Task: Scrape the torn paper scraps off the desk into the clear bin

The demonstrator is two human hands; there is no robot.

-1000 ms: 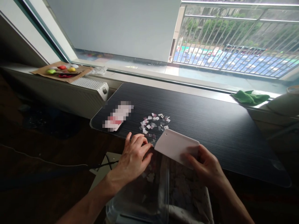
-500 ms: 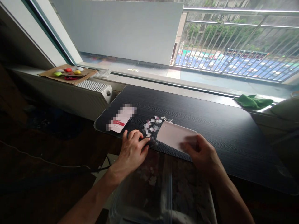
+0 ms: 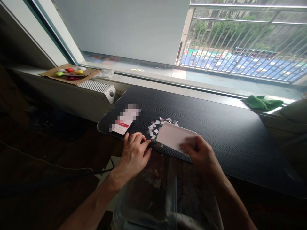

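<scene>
My right hand (image 3: 205,151) grips the right end of a pale, flat scraper (image 3: 176,135) with a small hole near one corner. The scraper is tilted low over the black table (image 3: 211,127), and its left edge is against a pile of small white and clear scraps (image 3: 155,126). It hides part of that pile. My left hand (image 3: 136,150) is at the table's front edge with its fingers apart, and its fingertips are close to the scraps. Below both hands stands a clear plastic bin (image 3: 176,191) with some scraps inside.
A phone (image 3: 122,127), partly blurred out, lies left of the scraps. A green cloth (image 3: 262,103) rests on the windowsill at right. Brown cardboard (image 3: 82,80) with colourful rounded items sits above a radiator (image 3: 109,91) at left.
My right hand has moved the scraper left, farther over the scraps. My left hand has shifted slightly left with its fingers still apart. The view has tilted a little.
</scene>
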